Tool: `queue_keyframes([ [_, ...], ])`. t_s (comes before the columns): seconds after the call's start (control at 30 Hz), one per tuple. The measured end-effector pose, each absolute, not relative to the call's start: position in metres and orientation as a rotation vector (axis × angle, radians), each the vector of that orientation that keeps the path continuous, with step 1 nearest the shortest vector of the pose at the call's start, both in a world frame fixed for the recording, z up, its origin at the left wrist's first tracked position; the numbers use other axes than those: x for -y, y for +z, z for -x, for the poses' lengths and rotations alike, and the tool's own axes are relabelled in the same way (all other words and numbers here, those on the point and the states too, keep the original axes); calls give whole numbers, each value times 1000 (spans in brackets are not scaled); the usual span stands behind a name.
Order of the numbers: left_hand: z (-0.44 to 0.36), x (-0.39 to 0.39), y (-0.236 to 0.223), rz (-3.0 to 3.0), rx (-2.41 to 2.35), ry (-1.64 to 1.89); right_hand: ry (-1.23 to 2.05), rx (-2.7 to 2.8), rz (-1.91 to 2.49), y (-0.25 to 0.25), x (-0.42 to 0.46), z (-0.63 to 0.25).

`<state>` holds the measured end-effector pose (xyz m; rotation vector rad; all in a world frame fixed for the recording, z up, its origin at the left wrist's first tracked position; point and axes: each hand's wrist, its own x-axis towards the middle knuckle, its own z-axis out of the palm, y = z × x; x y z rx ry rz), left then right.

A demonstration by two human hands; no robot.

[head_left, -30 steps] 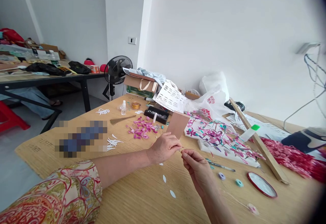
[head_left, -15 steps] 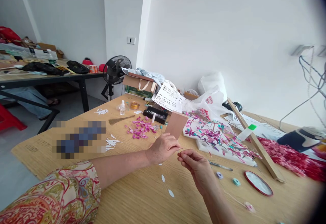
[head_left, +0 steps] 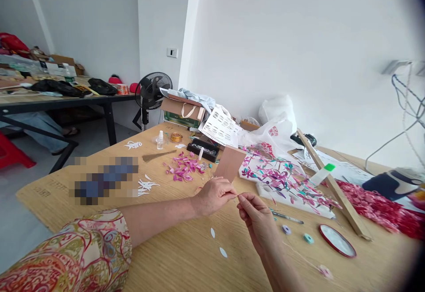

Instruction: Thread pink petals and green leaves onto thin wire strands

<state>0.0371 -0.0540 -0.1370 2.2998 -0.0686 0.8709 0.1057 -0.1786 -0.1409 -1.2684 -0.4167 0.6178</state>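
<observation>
My left hand is closed in a pinch, its fingertips pointing right. My right hand pinches just beside them, thumb against forefinger. Whatever thin piece lies between the fingertips is too small to make out. From a spool of pale pink thread at the lower right, a strand runs up toward my right wrist. Below the hands lie two white leaf-shaped pieces. Behind my left hand stands a pinkish-brown board. Pink petals are scattered beyond it to the left.
Purple-pink flower sprays lie on white padding, beside a wooden bar. Near my right arm are a lilac spool, a teal spool, a pen and a red-rimmed round dish. White strips lie left.
My right hand has shifted slightly right and up, and its fingertips now sit close against the left hand's. My left hand stays almost in place, still pinched.
</observation>
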Motion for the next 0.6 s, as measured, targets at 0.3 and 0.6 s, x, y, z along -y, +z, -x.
queue_keyframes([
  [0.3, -35, 60, -135, -1994, -123, 601, 540, 393, 1249, -141, 179, -105],
  [0.6, -34, 60, -133, -2037, -101, 639, 513, 389, 1265, -142, 178, -103],
])
